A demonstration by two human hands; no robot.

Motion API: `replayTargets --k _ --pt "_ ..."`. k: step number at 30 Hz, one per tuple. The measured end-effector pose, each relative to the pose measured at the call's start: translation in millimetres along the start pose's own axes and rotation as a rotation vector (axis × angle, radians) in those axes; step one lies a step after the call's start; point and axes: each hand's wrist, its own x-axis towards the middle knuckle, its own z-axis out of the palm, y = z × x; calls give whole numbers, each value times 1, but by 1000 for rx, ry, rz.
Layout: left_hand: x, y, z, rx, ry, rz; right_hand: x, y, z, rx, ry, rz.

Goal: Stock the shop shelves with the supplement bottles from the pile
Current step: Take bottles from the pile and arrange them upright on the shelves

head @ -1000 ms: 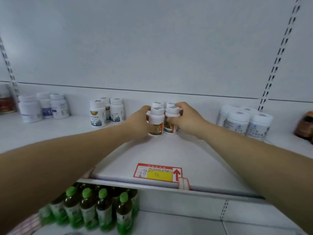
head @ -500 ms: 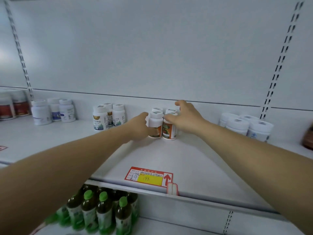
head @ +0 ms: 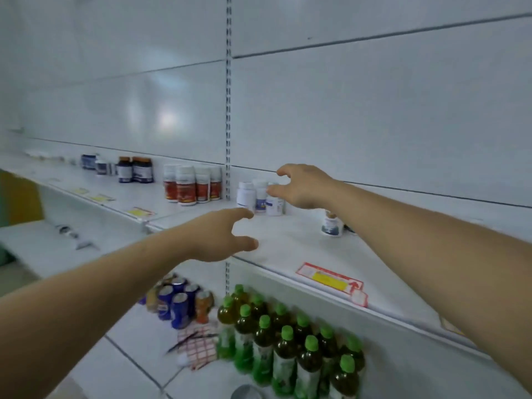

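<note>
A long white metal shelf (head: 288,243) backed by pale wall panels is seen, with green-capped drink bottles (head: 288,347) on the lower shelf. The left hand (head: 221,236) is held over the shelf edge, its grip loosely spread and empty. The right hand (head: 302,187) is half-curled, holding nothing, just right of three small white supplement bottles (head: 260,197).

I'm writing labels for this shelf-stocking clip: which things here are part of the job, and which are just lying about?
Part of the job:
white bottles
red-label bottles
dark bottles
lone bottle
shelf
left hand, empty
right hand, empty

Just lying about:
green-capped drinks
cans
checked cloth
price tag
</note>
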Motion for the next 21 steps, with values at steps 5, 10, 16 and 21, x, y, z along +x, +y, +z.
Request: replayTargets --k 5,10,16,21 --pt "-54 -148 -49 7 58 -146 66 -165 68 63 -34 -194" --pt "-101 -281 -86 17 52 -346 110 -320 146 126 -168 -395" --pt "-122 -422 -106 -13 75 -534 167 -434 252 148 -328 -477" --pt "-91 -534 -101 -43 60 -616 247 -480 348 115 -376 -452"
